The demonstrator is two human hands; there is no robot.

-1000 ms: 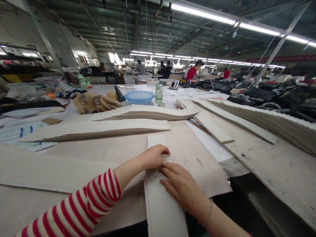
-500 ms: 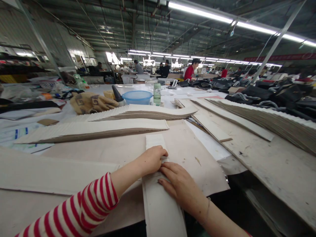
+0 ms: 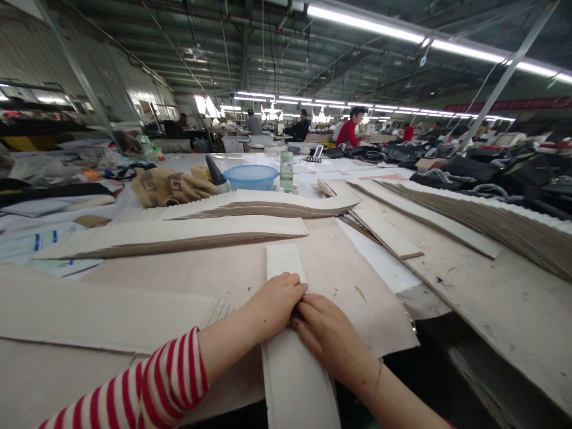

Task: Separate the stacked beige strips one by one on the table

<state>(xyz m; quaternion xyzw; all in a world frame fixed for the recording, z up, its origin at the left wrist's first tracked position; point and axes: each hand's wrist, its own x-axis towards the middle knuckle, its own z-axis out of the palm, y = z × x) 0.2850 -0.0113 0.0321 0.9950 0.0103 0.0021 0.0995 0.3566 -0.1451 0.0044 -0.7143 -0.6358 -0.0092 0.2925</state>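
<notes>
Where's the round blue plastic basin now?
In the head view, the round blue plastic basin sits left of centre, beside a transparent greenish bottle and behind a fanned stack of white strips.

A blue basin (image 3: pixel 250 178) stands just beside a greenish bottle (image 3: pixel 286 173), and beyond them is a person in red (image 3: pixel 347 133).

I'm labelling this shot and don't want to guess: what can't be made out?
All in the head view:
Pale strip, middle: covered by left hand and right hand; any grip is unclear.
Left thumb: hidden under its hand.
Pale strip, near end: cut off by the bottom edge.
Red banner, lettering: blurred, too small.
</notes>
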